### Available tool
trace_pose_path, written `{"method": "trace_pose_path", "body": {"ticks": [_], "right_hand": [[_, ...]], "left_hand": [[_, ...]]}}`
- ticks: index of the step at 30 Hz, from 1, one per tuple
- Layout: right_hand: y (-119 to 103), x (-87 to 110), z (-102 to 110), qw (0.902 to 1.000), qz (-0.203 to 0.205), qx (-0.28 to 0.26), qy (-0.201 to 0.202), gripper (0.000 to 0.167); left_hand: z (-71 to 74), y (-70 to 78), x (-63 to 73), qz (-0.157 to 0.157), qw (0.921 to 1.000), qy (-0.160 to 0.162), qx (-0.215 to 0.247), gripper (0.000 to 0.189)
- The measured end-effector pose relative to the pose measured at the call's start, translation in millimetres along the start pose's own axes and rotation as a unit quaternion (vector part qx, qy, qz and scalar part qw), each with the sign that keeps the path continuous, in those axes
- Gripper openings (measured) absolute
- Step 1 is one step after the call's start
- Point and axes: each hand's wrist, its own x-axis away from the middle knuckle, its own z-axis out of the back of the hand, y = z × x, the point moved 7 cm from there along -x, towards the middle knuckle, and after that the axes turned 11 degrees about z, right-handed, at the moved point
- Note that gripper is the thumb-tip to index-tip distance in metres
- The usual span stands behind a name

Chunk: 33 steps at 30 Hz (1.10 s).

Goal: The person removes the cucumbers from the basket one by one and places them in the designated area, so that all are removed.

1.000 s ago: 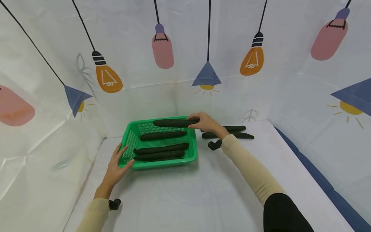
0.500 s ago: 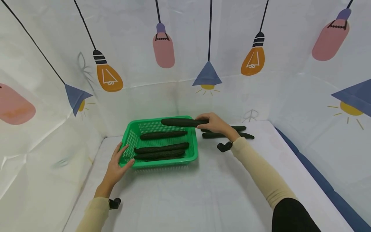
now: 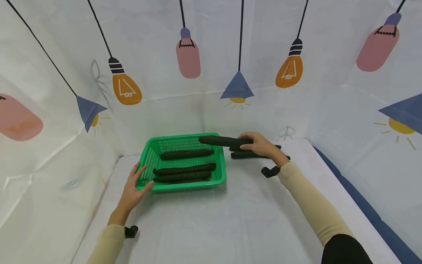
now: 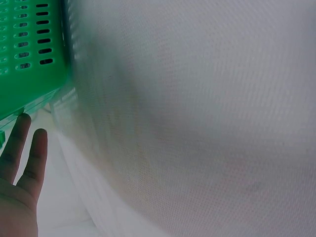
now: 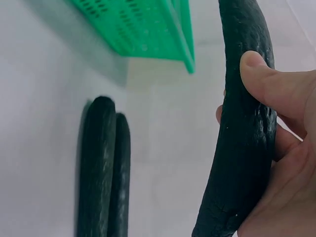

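The cucumber point(image 3: 219, 140) is above the desk point(image 3: 211, 227), by the far right corner of the basket point(image 3: 184, 187). More cucumbers point(image 3: 184, 169) lie inside; two others point(image 5: 96, 168) lie near the desk's far edge. The left hand's point(image 3: 131, 190) fingers are apart at the basket's left edge; the right hand's point(image 3: 260, 144) are clamped on the cucumber.

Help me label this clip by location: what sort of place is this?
Probably a makeshift work or filming booth, though I can't be sure: creased white sheeting printed with lamps rises behind and beside a white table, which bears a green basket with cucumbers.
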Motion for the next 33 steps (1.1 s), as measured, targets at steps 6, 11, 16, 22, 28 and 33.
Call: {"method": "trace_pose_path", "body": {"ticks": [6,11,16,22,28,33], "right_hand": [[12.8,15.6,10.7,0.9998,-0.015,0.009,0.011,0.042],[27.6,29.3,19.0,0.9993,-0.012,0.015,0.032,0.041],[43.8,46.3,27.3,0.9986,-0.022,0.021,0.045,0.04],[64.1,65.3,30.2,0.9975,-0.045,0.026,0.049,0.039],[82.2,81.7,23.2,0.9962,-0.061,0.032,0.053,0.039],[95.4,91.6,15.4,0.9958,-0.071,0.026,0.051,0.039]], "left_hand": [[-0.9,0.7,0.1,-0.002,1.0,0.002,0.0,0.074],[-1.0,1.0,0.5,-0.005,1.0,0.001,0.004,0.074],[-2.3,0.9,1.0,-0.003,1.0,0.002,-0.002,0.074],[0.5,3.7,2.1,-0.009,0.9999,0.007,0.0,0.073],[0.6,4.3,2.9,-0.007,1.0,0.005,0.0,0.074],[-0.3,4.5,3.7,-0.007,1.0,0.005,-0.002,0.074]]}}
